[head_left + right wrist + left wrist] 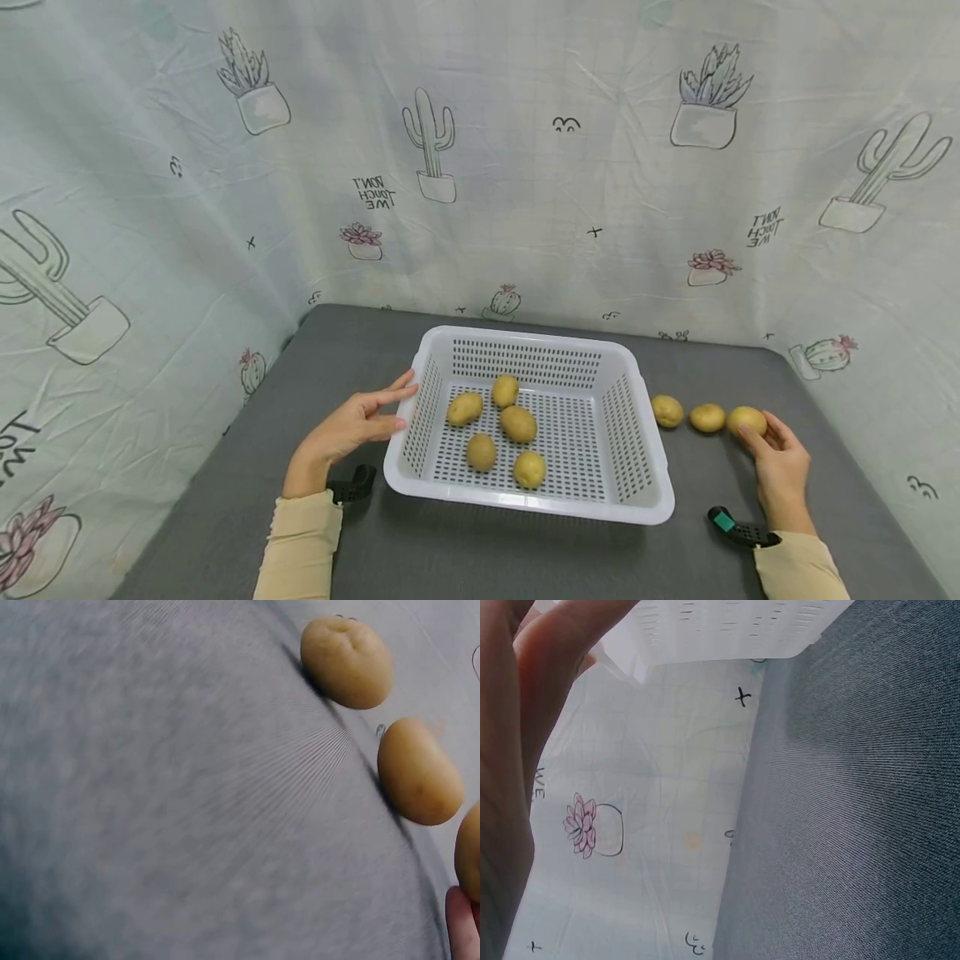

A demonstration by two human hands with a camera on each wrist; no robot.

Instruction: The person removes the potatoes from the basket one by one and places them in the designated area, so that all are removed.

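A white plastic basket [517,510] with slotted walls stands on the grey table, several potatoes [518,424] lying loose on its floor. My left hand [351,423] touches the basket's left rim with extended fingers and thumb. The left wrist view shows part of that hand [544,682] close beside the basket wall [720,634]. To the basket's right, my right hand [782,468] holds the rightmost potato [747,421] of a row of three between thumb and fingers. In the right wrist view, a fingertip [461,922] meets that potato [471,851] at the frame's edge.
Two more potatoes, one by the basket [667,411] and one in the middle of the row [707,418], lie between the basket and my right hand. A patterned curtain [517,167] hangs behind and beside the grey table [525,558].
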